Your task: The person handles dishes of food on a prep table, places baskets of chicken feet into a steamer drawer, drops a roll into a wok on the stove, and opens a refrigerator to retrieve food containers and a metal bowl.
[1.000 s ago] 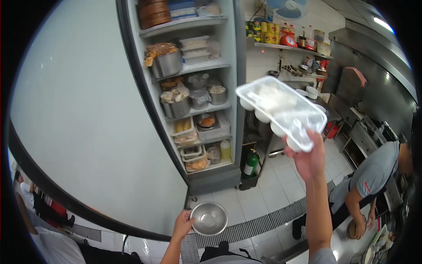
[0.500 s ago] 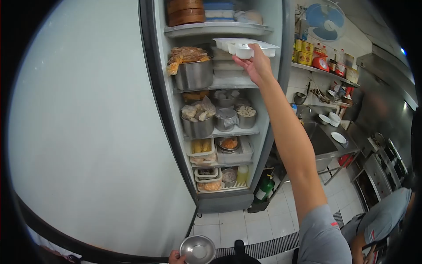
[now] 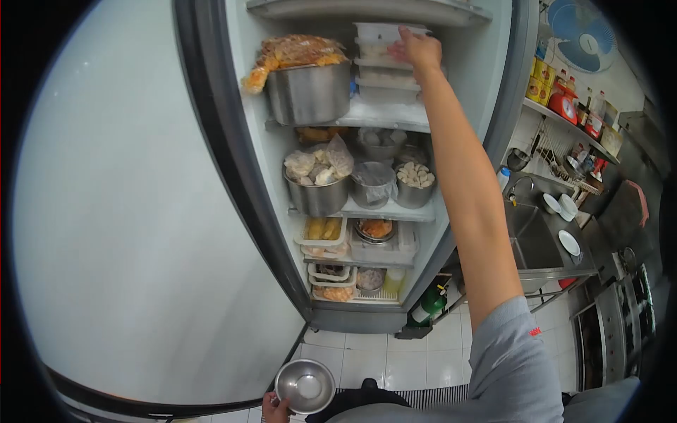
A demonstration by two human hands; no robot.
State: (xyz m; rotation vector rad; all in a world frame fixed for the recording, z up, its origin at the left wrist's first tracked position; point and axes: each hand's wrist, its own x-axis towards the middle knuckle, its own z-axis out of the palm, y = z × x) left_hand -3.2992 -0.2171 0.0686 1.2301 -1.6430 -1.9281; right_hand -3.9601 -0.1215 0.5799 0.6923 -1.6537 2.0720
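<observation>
My left hand, at the bottom of the view, grips the rim of a round metal bowl, whose inside looks bare. My right hand reaches into the open fridge, fingers curled at the right side of a white tray. That tray rests on a stack of lidded plastic containers on an upper shelf. To the left of the stack stands a large metal pot topped with a bagged brown food.
Lower shelves hold metal pots and food boxes. The open fridge door fills the left side. A green cylinder stands right of the fridge, below a sink. A grey sleeve shows at the lower right.
My right hand has set the white tray down onto the container stack. The view has come closer to the fridge. My left hand still holds the bowl.
</observation>
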